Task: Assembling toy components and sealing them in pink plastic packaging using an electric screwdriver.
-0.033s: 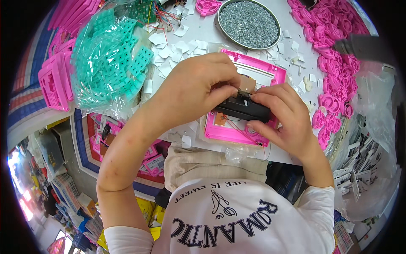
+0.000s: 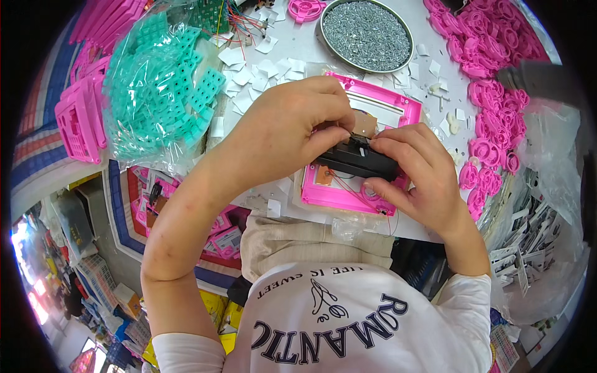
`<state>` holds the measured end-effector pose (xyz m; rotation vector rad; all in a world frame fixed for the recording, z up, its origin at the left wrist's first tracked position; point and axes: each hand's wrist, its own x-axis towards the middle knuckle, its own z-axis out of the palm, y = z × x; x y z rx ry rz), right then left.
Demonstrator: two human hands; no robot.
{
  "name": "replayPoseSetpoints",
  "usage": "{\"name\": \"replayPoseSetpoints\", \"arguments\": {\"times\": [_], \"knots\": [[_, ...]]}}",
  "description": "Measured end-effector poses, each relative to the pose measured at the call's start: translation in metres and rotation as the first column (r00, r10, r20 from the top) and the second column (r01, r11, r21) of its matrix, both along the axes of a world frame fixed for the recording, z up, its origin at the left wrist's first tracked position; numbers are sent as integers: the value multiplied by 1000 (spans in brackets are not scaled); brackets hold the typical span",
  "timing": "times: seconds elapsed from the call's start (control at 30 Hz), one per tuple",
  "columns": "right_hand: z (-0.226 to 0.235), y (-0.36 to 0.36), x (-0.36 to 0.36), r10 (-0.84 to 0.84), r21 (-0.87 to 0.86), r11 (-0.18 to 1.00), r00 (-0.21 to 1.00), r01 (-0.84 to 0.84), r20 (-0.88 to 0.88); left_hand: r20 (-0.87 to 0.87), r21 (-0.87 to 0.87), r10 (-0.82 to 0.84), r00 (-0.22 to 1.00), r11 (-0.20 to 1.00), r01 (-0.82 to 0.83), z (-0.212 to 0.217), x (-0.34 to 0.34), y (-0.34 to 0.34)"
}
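"Where is the black casing (image 2: 357, 163) sitting?"

"It's lying over the pink frame (image 2: 407, 112), close to the near edge of the white table (image 2: 301, 40), roughly midway between the left and right edges. Red wires (image 2: 342, 183) are trailing out on its near side."

"Which way is its long axis running?"

"Mostly crosswise, slanting a little: the right end is pointing toward the table's near right corner, and the left end is disappearing under the left hand (image 2: 298, 118)."

"Which hand is nearer, then?"

"Neither, really; both are touching it. The right hand (image 2: 426, 171) is straddling the right end, its thumb pressing on the near side and its fingertips resting on the far side. Those fingers are standing apart by the casing's width, and they're holding it."

"And the left fingers?"

"They're coming in from the table's left side, over the casing's far edge. Thumb and forefinger are almost meeting beside a small dark fitting (image 2: 359, 142) on top. I can't tell whether they're gripping it, since the knuckles are hiding the gap."

"So the fitting is lying between the two hands?"

"Yes, just right of the left fingertips and just left of the right ones, facing the table's far edge."
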<state>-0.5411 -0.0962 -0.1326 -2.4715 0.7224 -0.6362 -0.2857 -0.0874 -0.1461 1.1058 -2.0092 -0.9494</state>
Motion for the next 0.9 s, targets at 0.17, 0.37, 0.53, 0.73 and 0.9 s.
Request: {"name": "replayPoseSetpoints", "arguments": {"times": [0.17,0.37,0.53,0.73,0.9], "knots": [[9,1,1,-1,8,1000,995,1,-99,38,-30,-138,990,990,139,2,3,-9],[14,-7,3,47,-4,999,992,-48,-120,106,-73,-195,975,976,203,9,1,-17],[15,-8,4,62,1,998,991,-62,-122,94,-36,-237,967,970,241,8,2,-20],[18,-9,6,72,9,997,987,-72,-142,245,-41,-243,939,965,260,15,-1,-19],[20,-8,7,72,32,997,980,-67,-188,286,-45,-151,946,984,171,25,-5,-8]]}}
